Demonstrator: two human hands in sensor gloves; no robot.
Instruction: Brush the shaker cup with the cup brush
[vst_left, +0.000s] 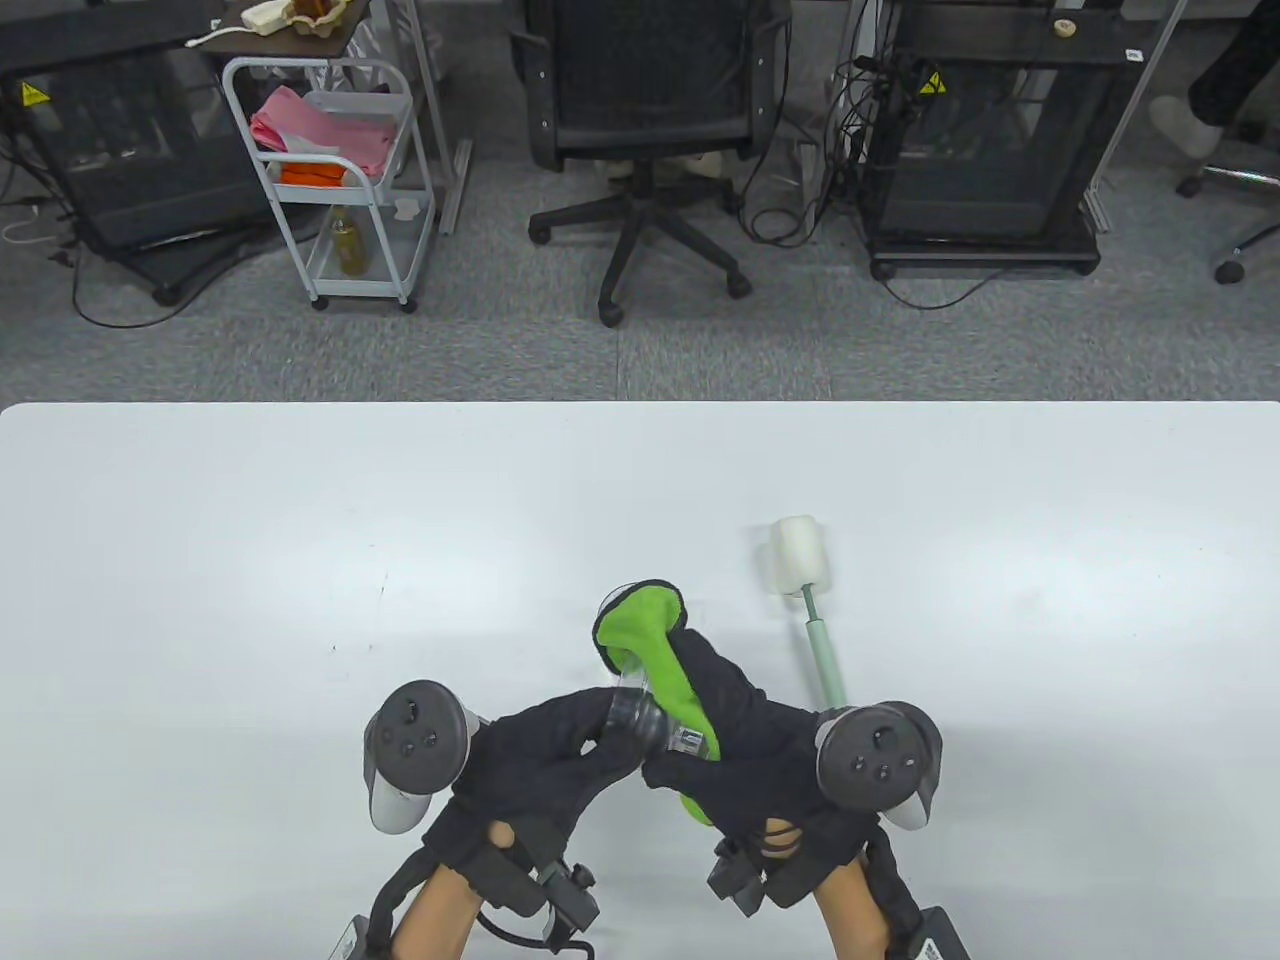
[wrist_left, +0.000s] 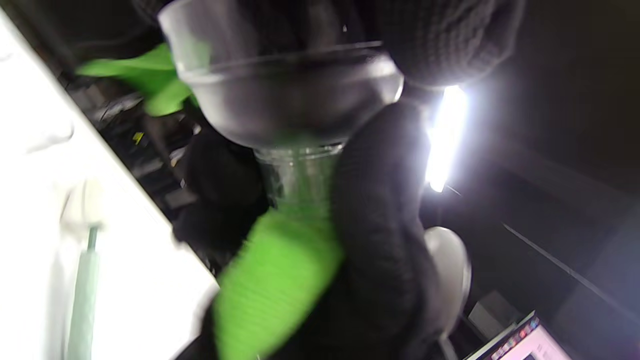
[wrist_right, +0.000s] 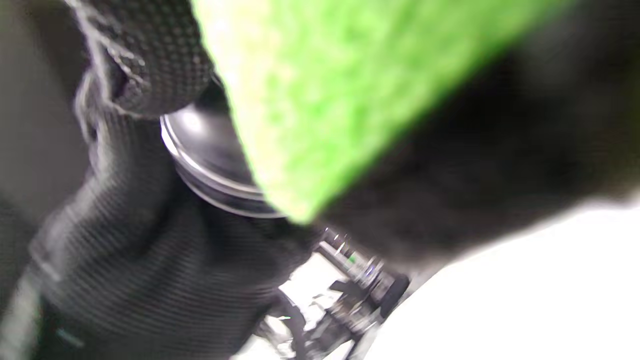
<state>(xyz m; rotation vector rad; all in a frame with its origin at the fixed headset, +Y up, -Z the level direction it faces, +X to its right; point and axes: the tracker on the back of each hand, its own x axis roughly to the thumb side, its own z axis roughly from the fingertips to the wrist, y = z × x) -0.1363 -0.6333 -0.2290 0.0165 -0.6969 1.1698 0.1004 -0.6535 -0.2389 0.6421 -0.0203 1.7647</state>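
A clear shaker cup (vst_left: 648, 722) is held above the table's front edge between both hands. My left hand (vst_left: 560, 760) grips its dark lower end; the cup shows close up in the left wrist view (wrist_left: 290, 95). My right hand (vst_left: 740, 735) holds a green cloth (vst_left: 645, 640) wrapped around the cup's body, also seen in the left wrist view (wrist_left: 275, 280) and the right wrist view (wrist_right: 320, 90). The cup brush (vst_left: 812, 610), with a white sponge head and pale green handle, lies on the table just beyond my right hand, in neither hand.
The white table (vst_left: 300, 560) spreads to the left, right and far side of the hands. Beyond its far edge stand an office chair (vst_left: 645, 120), a white cart (vst_left: 340, 170) and black cabinets.
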